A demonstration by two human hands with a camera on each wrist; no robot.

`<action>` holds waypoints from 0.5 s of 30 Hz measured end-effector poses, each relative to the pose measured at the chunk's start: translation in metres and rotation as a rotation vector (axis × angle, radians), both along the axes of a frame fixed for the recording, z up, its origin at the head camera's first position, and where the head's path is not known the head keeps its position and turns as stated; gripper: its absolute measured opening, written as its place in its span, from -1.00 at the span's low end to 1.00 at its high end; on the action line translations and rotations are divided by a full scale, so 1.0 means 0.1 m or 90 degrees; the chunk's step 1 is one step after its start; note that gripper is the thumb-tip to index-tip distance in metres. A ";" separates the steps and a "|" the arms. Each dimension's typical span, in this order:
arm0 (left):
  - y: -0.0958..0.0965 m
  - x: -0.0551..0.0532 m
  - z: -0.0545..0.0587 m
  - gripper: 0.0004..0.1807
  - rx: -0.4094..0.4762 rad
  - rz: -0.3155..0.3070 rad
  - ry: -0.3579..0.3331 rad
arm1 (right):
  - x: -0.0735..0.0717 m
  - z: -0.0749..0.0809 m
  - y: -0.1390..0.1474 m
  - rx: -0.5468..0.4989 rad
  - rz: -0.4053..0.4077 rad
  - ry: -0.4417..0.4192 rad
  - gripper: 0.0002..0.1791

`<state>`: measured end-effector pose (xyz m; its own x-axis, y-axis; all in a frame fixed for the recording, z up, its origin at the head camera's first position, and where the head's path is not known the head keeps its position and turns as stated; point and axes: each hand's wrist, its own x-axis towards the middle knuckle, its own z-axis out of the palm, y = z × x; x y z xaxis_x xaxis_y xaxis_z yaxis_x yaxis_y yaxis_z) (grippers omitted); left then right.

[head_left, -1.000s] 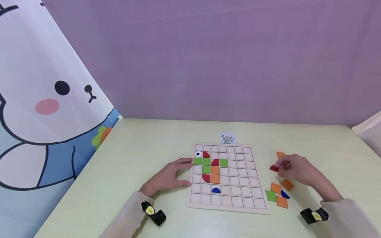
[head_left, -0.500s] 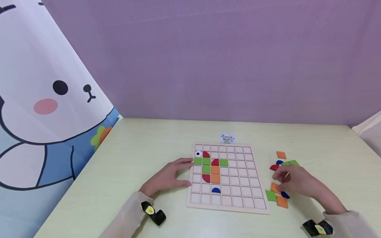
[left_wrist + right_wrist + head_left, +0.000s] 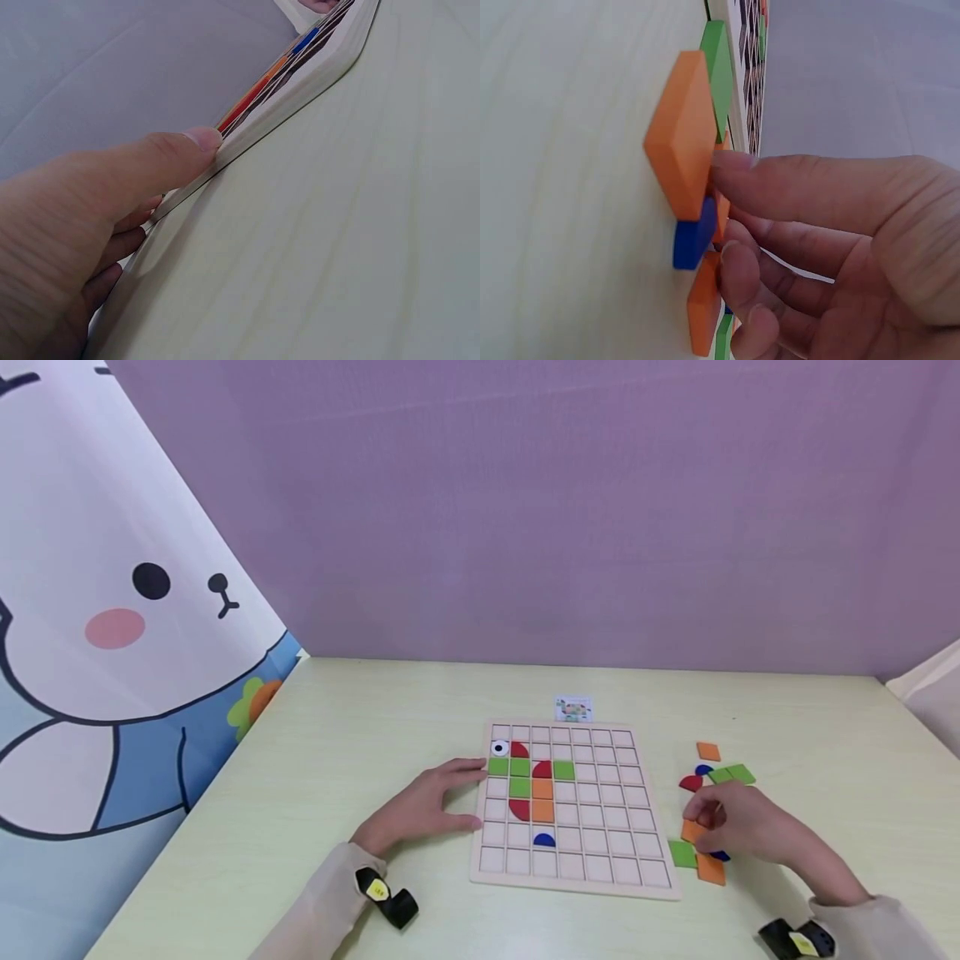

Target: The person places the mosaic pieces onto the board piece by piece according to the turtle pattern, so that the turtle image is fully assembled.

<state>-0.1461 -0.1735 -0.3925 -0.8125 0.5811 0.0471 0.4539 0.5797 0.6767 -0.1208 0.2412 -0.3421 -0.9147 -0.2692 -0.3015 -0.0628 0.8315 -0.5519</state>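
Note:
A wooden grid board [image 3: 600, 842] lies on the table with several green, orange, red and blue pieces and an eye piece [image 3: 499, 748] set in its cells. My left hand [image 3: 423, 810] rests at the board's left edge, fingers extended; in the left wrist view the thumb [image 3: 184, 154] touches the rim. Right of the board, my right hand [image 3: 746, 827] has its thumb and index finger at opposite sides of an orange square tile [image 3: 692, 832], pinching it at table level. The hand partly covers a blue piece [image 3: 720, 856]; another orange tile [image 3: 703, 304] appears only in the right wrist view.
Around the right hand lie a green tile [image 3: 682, 853], orange tiles [image 3: 711, 869], a red piece [image 3: 691, 783], another blue piece [image 3: 703, 770] and green tiles [image 3: 731, 774]. A small pattern card [image 3: 573, 708] sits behind the board. A purple backdrop [image 3: 585, 527] stands beyond the table.
The right hand has left the red piece, now lying on the table, and moved nearer to the orange tile. Green tiles and a blue piece have come into sight. The left hand stays put.

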 end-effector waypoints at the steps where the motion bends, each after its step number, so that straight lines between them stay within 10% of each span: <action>1: 0.00 0.00 0.00 -0.26 0.000 0.000 -0.001 | 0.00 0.00 -0.01 0.002 -0.001 0.001 -0.72; 15: -0.01 0.00 -0.01 -0.25 0.005 0.000 -0.002 | -0.04 0.02 -0.05 -0.053 0.036 0.042 -0.79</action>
<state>-0.1463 -0.1741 -0.3934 -0.8129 0.5803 0.0497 0.4520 0.5746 0.6823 -0.1247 0.2361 -0.3403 -0.9146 -0.3423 -0.2154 -0.1466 0.7770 -0.6122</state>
